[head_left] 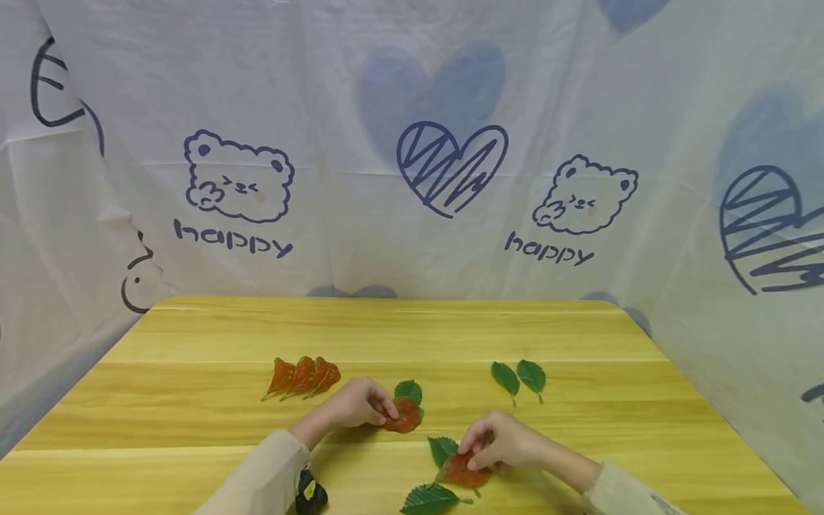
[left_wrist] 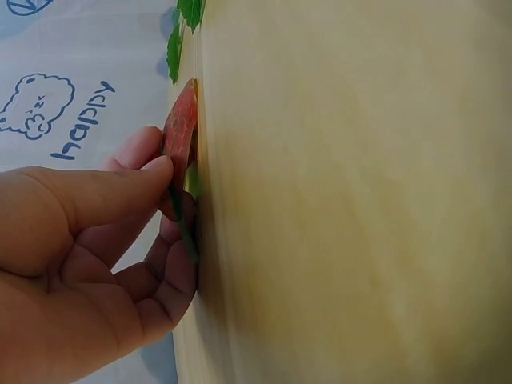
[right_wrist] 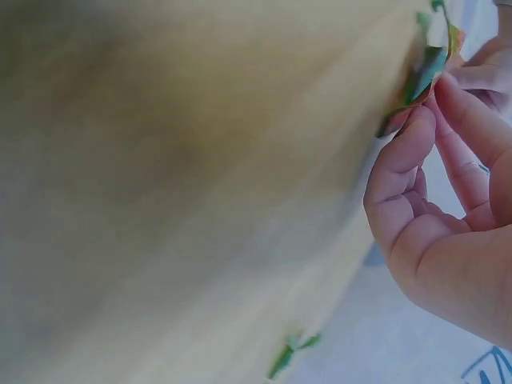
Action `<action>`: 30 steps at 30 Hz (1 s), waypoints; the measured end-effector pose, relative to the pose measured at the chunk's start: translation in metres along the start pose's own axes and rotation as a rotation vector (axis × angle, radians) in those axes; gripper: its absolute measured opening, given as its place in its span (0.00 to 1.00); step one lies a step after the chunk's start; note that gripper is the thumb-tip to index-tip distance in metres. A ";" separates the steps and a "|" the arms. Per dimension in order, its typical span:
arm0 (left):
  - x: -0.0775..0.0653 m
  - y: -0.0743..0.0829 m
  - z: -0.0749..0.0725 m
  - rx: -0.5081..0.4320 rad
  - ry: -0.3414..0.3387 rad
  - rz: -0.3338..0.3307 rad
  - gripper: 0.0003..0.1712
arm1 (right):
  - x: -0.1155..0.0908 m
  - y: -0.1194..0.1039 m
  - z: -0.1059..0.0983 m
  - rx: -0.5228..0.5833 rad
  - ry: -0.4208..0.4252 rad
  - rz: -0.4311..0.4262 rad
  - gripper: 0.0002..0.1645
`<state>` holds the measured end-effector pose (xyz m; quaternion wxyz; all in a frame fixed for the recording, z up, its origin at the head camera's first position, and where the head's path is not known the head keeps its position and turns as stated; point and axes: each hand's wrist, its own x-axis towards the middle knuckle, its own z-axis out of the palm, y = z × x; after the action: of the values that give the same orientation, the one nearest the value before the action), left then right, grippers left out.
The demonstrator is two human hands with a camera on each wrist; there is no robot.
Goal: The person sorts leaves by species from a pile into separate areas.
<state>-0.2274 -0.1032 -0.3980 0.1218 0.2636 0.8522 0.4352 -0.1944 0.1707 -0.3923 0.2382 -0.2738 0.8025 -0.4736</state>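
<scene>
red leaves [head_left: 408, 416] | left hand [head_left: 358, 404], right hand [head_left: 504, 439]: pinching one each | yellow table [head_left: 161, 415] | printed cloth [head_left: 360, 229]

The wood-grained table [head_left: 412, 332] looks smooth, the backdrop [head_left: 347, 229] creased matt cloth, the green leaves [head_left: 428, 498] ribbed.

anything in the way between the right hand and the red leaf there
Nothing visible: the right hand already pinches the red leaf directly. One green leaf shows at its far side and a second green leaf lies at its near side, neither between hand and leaf.
</scene>
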 end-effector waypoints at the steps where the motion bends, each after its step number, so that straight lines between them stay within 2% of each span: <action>1: 0.000 0.000 0.000 0.000 -0.001 0.001 0.10 | -0.001 -0.001 -0.001 0.003 0.002 -0.008 0.07; 8: 0.000 -0.001 -0.002 -0.039 -0.027 0.003 0.11 | -0.004 -0.011 -0.007 -0.010 0.049 -0.073 0.08; 12: 0.000 -0.001 -0.004 -0.060 -0.042 -0.012 0.11 | -0.006 -0.015 -0.003 -0.008 0.045 -0.108 0.09; 19: -0.001 0.000 -0.006 -0.073 -0.055 -0.023 0.10 | -0.010 -0.020 0.013 0.053 0.026 -0.061 0.08; 26: -0.002 0.003 -0.006 -0.068 -0.056 -0.036 0.10 | -0.010 -0.027 0.024 0.070 0.027 -0.083 0.07; 30: 0.000 0.002 -0.006 -0.070 -0.054 -0.044 0.11 | -0.010 -0.028 0.027 0.036 0.022 -0.088 0.08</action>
<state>-0.2293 -0.1066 -0.3931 0.1633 0.2522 0.8385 0.4545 -0.1634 0.1491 -0.3777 0.2132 -0.2992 0.7837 -0.5008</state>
